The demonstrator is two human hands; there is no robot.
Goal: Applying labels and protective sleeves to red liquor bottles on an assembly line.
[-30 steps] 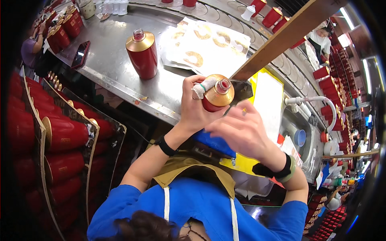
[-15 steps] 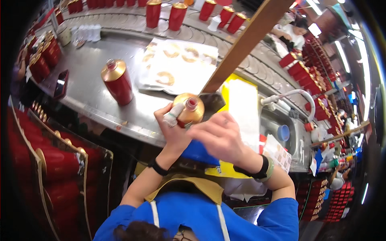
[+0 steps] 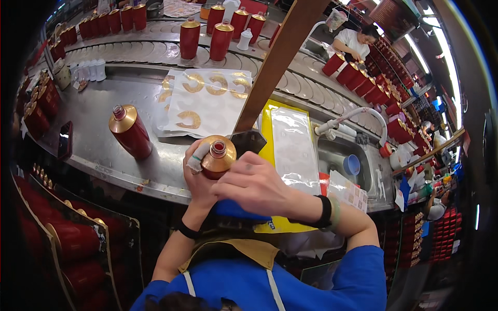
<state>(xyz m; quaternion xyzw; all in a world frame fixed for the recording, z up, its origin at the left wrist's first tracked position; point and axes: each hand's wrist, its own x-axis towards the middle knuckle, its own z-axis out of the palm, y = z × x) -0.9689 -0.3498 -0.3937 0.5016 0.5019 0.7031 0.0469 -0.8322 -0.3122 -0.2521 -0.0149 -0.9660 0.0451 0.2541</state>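
My left hand (image 3: 198, 186) is wrapped round a red bottle (image 3: 218, 154) with a gold shoulder and an open neck, tilted toward me above the bench's near edge. A white finger cover (image 3: 197, 157) sits on one of its fingers. Against the bottle's lower right side is my right hand (image 3: 254, 184), closed with its fingers curled in; whatever they hold is hidden. Another red bottle (image 3: 132, 133) with a gold shoulder stands on the metal bench to the left. Behind the held bottle lies a white sheet (image 3: 218, 111) with gold crescent-shaped labels.
A brown wooden post (image 3: 272, 62) rises just beyond my hands. To the right are a yellow packet (image 3: 265, 135) and a sink (image 3: 332, 151) with a white tap. A conveyor (image 3: 155, 53) carrying red bottles runs behind. A phone (image 3: 65, 139) lies at left. A co-worker (image 3: 355, 44) sits across.
The whole view has shifted, so the bench and bottles appear lower and further left. My right hand's fingers are now curled closer against the held bottle's side. My left hand keeps its grip.
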